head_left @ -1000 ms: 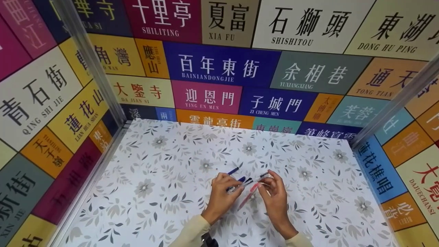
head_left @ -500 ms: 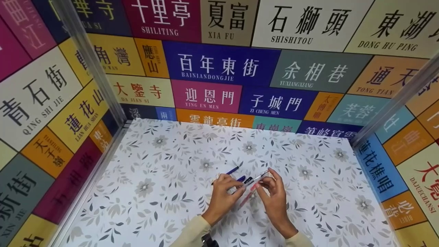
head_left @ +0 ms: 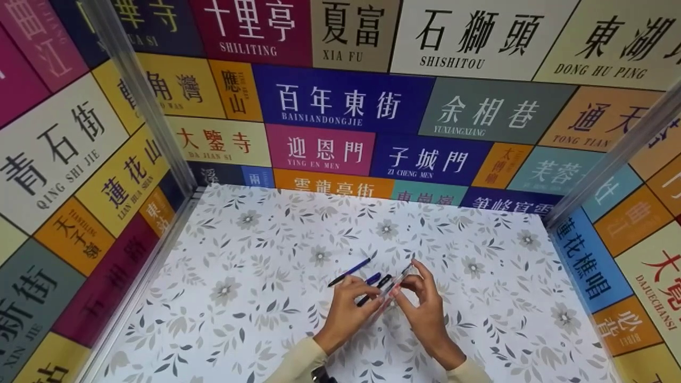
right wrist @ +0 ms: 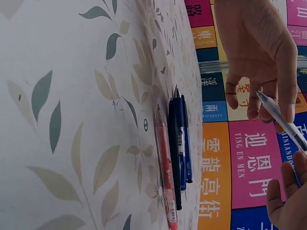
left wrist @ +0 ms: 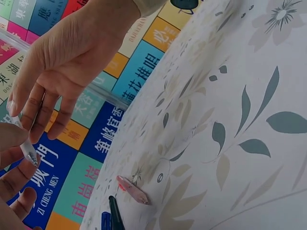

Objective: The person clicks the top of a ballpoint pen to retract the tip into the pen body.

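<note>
A clear ballpoint pen (head_left: 405, 272) with a dark refill slants between the two hands above the table. My left hand (head_left: 347, 307) pinches it near its pointed tip, thumb against fingers. The pointed tip of the clear pen (right wrist: 268, 106) sticks out past the left thumb in the right wrist view. My right hand (head_left: 424, 311) holds the other end, its index finger reaching up to the pen's far end. Below the hands, a red pen (right wrist: 165, 167) lies on the table, largely covered by them in the head view.
Beside the red pen lie a black pen (right wrist: 174, 158), a blue pen (right wrist: 181, 139) and another blue pen (head_left: 352, 270) farther left. The tabletop (head_left: 255, 319) has a flower-and-leaf print. Panels with printed characters (head_left: 340, 101) enclose it at the back and sides.
My left hand has shifted slightly right, toward my right hand, and more of the far blue pen shows. The clear pen stays between the hands; the pens on the table lie still.
</note>
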`<state>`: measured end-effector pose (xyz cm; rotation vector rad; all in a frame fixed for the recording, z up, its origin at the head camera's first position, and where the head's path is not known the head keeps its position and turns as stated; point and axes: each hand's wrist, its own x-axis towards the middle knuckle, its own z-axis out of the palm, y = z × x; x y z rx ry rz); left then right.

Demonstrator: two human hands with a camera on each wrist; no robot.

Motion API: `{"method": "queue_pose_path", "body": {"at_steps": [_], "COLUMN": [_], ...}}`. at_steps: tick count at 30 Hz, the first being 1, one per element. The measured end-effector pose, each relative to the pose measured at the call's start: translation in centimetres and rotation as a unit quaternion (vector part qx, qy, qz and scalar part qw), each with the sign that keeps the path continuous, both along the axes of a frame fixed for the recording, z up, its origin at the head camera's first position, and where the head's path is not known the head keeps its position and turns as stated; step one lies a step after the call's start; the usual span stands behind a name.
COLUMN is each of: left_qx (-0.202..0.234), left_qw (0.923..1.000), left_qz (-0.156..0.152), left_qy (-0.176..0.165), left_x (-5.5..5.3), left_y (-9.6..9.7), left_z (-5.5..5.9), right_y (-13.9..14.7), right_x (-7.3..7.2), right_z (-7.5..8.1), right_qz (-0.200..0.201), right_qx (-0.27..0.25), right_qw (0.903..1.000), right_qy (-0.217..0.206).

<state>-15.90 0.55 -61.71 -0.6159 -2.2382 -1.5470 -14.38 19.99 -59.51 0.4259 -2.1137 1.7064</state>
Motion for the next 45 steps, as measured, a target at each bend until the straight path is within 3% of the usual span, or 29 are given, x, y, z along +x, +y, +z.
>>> {"method": "queue_pose_path", "body": {"at_steps": [9,17,27,37,45], "left_qx": [0.044,0.068,0.099,0.113,0.124], "left_qw": [0.9954,0.9856,0.9719,0.9589,0.953], "left_qz": [-0.044,-0.076,-0.117,-0.136,-0.147], "left_qy": [-0.073,-0.135,-0.179,-0.222,-0.234], "left_x": [0.8,1.5,2.0,2.4,2.6], "left_y": [0.1,-0.1,-0.4,-0.4,-0.3], "left_z": [0.6,1.9,2.7,3.0,3.3], "right_y": [0.5,1.0,1.3,1.4,1.5], "right_x": [0.3,0.4,0.8,1.2,1.3], "right_z": [0.6,1.3,2.3,3.0,3.1], "right_qz": [0.017,0.052,0.099,0.116,0.122], "right_qx": [0.033,0.039,0.006,-0.006,-0.017], "right_qw": [0.9989,0.9966,0.9947,0.9932,0.9923], "right_qy": [0.03,0.051,0.027,0.006,0.012]}}
